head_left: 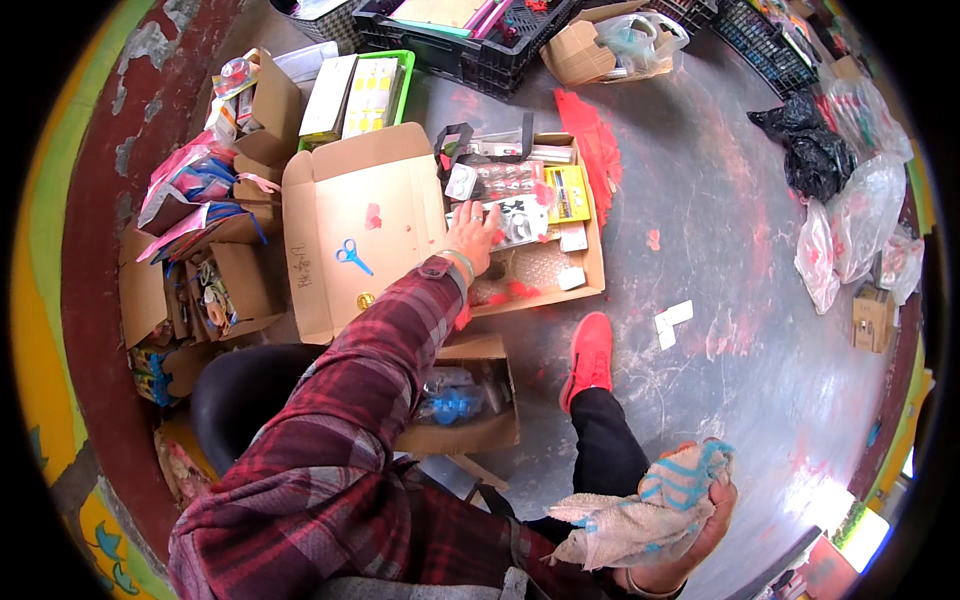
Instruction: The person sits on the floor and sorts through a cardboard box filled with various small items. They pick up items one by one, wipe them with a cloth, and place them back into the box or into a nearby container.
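My left hand (470, 237) reaches into a shallow cardboard box (594, 238) with its fingers spread, touching the packed things near the box's left side. Beside the fingertips lies a clear-and-white blister pack (525, 220). A yellow pack (568, 193) sits to its right, and bubble wrap (540, 268) shows below. On the open lid (365, 165) are blue scissors (353, 257) and a small gold disc (365, 300). Low on the right, my right hand (718, 515) is closed around a crumpled beige cloth (650, 508) with blue stripes.
A smaller carton (490, 435) with blue things stands by my legs. Several full cartons (245, 280) line the left wall. Black crates (440, 50) stand at the far side. Plastic bags (865, 215) lie at the right. White pieces (672, 322) and red smears mark the floor.
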A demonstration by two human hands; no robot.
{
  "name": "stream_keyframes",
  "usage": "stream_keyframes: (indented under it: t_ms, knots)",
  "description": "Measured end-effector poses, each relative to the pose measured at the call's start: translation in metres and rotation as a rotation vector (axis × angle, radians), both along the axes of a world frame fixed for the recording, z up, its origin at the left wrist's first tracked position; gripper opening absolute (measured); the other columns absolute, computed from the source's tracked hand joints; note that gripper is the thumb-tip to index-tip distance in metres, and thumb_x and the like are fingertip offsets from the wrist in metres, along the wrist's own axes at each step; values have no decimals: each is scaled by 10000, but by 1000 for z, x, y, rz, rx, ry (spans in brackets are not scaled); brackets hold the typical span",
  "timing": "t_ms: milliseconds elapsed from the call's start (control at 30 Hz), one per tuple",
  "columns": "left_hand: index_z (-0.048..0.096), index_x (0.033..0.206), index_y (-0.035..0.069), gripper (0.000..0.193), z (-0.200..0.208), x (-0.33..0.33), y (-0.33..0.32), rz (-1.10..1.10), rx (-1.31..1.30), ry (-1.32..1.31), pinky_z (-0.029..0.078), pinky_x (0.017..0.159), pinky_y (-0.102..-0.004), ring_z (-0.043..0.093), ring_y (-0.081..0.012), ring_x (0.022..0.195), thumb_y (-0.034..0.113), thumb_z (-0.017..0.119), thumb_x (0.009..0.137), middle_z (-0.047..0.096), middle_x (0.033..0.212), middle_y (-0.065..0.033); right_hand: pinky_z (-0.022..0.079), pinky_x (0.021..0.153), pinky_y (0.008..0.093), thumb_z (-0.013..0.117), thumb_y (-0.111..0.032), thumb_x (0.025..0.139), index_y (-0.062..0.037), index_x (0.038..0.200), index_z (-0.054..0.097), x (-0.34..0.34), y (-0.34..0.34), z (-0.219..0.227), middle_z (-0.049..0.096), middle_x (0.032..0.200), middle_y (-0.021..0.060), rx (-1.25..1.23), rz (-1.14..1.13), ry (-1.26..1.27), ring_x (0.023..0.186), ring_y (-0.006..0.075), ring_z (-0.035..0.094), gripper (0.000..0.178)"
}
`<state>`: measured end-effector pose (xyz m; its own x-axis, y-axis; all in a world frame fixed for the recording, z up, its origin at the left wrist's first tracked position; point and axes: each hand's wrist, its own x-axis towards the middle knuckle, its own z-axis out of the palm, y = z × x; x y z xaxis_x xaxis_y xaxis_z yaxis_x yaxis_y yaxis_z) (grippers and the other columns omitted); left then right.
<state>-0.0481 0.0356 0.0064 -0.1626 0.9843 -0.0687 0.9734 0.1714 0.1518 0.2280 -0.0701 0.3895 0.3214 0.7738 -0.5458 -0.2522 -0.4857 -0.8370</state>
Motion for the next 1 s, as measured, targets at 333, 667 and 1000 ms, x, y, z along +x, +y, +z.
stream_keyframes:
  t_ms: [333,667,1000]
  knots:
    - [395,1344,48,754,135,2,-24,68,44,-763,386,979,-380,470,-325,1150,281,715,702,422,1290,-203,521,810,394,478,-90,900,0,1222,462,16,-21,-17,536,1163,218,361,292,-13,945,301,609,334]
    - [358,1398,103,638,287,33,-122,-46,-278,-2617,424,953,-442,504,-314,1171,433,530,880,461,1341,-151,400,966,387,607,-151,813,-4,1209,491,5,-5,-2,565,1168,105,513,261,509,1081,226,538,437]
    - [403,1347,69,581,329,67,-197,-14,-298,-2517,401,972,-407,532,-288,1129,434,499,905,523,1265,-120,454,882,305,594,-61,859,-6,1220,491,-42,8,-15,566,1136,84,900,533,-92,1004,174,559,379]
